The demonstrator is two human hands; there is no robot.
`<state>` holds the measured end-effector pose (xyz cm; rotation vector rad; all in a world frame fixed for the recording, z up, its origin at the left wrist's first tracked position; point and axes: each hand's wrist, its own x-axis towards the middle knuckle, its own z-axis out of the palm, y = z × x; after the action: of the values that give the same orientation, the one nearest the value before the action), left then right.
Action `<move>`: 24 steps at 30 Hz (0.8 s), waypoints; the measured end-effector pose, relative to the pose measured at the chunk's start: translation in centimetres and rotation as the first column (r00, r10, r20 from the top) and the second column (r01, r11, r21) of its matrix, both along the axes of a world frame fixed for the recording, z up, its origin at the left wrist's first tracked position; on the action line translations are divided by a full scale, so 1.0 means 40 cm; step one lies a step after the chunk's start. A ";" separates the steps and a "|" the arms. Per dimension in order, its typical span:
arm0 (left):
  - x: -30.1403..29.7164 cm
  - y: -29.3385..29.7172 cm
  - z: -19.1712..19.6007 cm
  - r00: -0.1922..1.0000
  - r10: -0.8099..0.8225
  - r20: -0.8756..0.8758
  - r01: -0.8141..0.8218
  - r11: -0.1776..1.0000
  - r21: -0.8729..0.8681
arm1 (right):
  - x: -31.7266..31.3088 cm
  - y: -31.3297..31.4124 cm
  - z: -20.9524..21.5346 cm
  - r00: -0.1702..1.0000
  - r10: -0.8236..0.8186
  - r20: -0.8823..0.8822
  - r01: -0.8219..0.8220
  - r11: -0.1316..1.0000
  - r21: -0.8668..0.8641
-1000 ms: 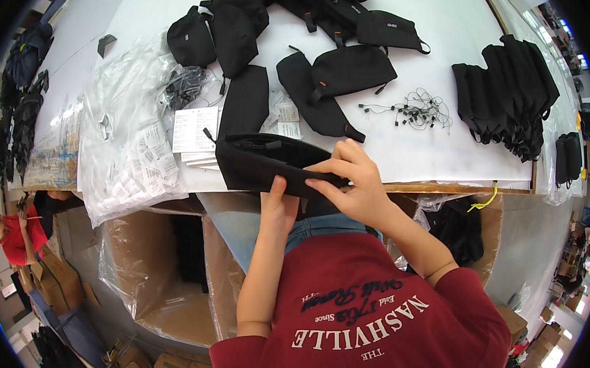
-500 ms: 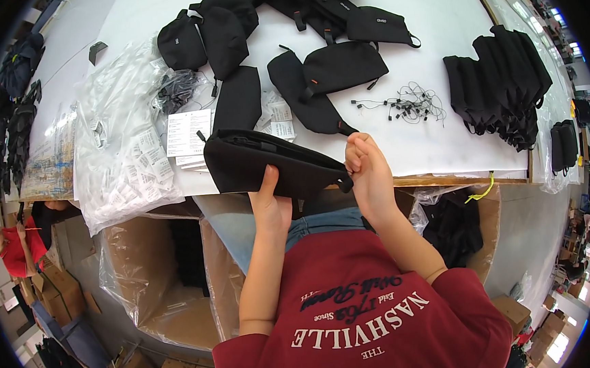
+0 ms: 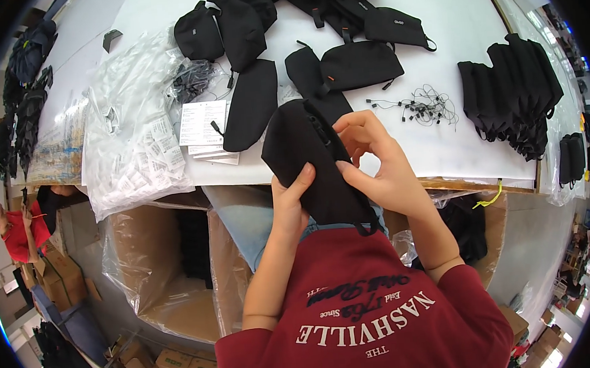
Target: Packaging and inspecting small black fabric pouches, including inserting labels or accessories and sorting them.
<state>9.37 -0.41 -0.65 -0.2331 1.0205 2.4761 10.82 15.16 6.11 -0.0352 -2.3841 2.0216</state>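
Observation:
A black zippered pouch stands tilted at the table's near edge, with a small loop at its lower end. My left hand is closed round its left side, thumb lying across the front face. My right hand is at the right edge beside the zip, thumb and curled fingers pinching there; the exact fingertip contact is partly hidden. Just beyond lie more black pouches, one flat to the left and one on top of another.
Clear plastic bags with white labels and printed cards lie left. A tangle of black hang-tag strings and a row of stacked black pouches lie right. Below the table edge stands a plastic-lined carton. A person in red is far left.
The held pouch has turned from lying across to nearly upright, and moved right. My right hand has shifted from its end loop up along the zip edge.

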 end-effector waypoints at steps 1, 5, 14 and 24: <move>0.001 0.002 0.002 1.000 -0.016 0.004 0.016 1.000 -0.022 | -0.002 -0.004 0.000 1.000 -0.002 0.000 0.002 1.000 0.004; 0.003 -0.004 -0.001 0.997 -0.070 0.025 0.070 0.997 -0.032 | -0.021 -0.002 -0.034 0.958 -0.111 -0.264 0.175 0.957 0.232; 0.002 0.003 0.009 0.978 -0.207 0.040 0.208 0.978 -0.020 | -0.020 0.028 -0.052 0.789 -0.062 -0.612 0.330 0.883 0.335; 0.002 0.007 -0.022 0.965 -0.254 -0.070 0.218 0.918 -0.332 | -0.009 0.051 -0.026 0.966 -0.216 -0.140 0.246 0.935 0.256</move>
<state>9.45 -0.13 -1.52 -0.0648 1.4128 2.1167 10.47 17.20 5.08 -0.1860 -2.4320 1.5438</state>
